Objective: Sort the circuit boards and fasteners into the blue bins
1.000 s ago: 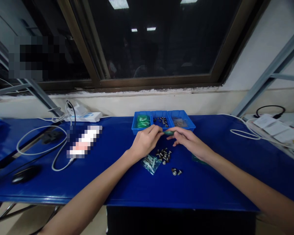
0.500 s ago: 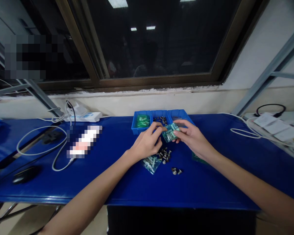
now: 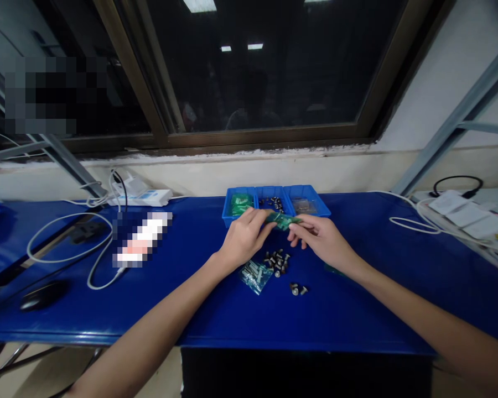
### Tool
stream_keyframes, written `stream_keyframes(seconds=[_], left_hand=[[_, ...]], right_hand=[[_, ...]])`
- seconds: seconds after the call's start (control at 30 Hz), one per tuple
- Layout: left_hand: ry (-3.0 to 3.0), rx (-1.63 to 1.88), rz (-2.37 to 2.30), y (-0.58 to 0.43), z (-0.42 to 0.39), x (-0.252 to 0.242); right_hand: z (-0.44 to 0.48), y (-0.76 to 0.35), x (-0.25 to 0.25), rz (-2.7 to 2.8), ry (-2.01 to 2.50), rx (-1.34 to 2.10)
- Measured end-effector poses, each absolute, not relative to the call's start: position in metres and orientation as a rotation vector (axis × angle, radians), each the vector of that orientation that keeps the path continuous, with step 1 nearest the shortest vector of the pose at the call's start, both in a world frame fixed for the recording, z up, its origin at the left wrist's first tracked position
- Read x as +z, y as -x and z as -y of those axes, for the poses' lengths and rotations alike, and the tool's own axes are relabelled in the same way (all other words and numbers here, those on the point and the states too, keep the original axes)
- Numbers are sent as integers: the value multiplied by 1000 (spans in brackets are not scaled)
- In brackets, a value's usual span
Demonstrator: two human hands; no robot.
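Note:
A small green-tinted plastic bag [image 3: 283, 221] is stretched between my two hands above the table. My left hand [image 3: 245, 235] pinches its left end, and my right hand [image 3: 318, 235] grips the right end between thumb and fingers. Below my left hand lies a clear bag of metal pins or screws [image 3: 256, 276]. Beside it is a pile of short, wide-headed screws [image 3: 277, 261], with a few loose screws [image 3: 297, 289] nearer the front edge. Another green bag [image 3: 334, 269] is mostly hidden under my right forearm.
Three joined blue bins [image 3: 229, 220] stand behind my hands, holding green bags, dark screws and clear packets. A black mouse [image 3: 43, 296], white cables and a power strip [image 3: 153, 198] are on the left. White boxes [image 3: 473, 213] sit at the right.
My left hand has closed on the left end of the green bag. The bag now tilts flatter and is pulled between both hands, showing less of its face.

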State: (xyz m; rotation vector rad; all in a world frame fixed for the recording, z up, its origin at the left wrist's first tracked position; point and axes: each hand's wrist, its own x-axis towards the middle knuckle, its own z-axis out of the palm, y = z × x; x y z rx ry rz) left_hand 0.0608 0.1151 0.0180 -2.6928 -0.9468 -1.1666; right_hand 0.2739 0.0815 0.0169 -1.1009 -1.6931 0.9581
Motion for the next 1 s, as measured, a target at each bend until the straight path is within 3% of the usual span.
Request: stream_keyframes(seconds=[0.17,0.33,0.53,0.9,1.0], left_hand=[[2801,-1136,943,-62,-109,20],[2888,-929,825,-62,-108,23],[2831,-968,826,-62,-112,19],[2588,-1725,1153,-58,-126,23],[2441,-1780,1275,-42,-140,30]], right_hand=[[-81,-277,20,1744,1172,819],[-80,-276,23,1668,1080,901],[-79,-274,22,1651,950,962],[-75,-272,24,1705,927,1050],[-78,-276,22,1694,1004,1020]])
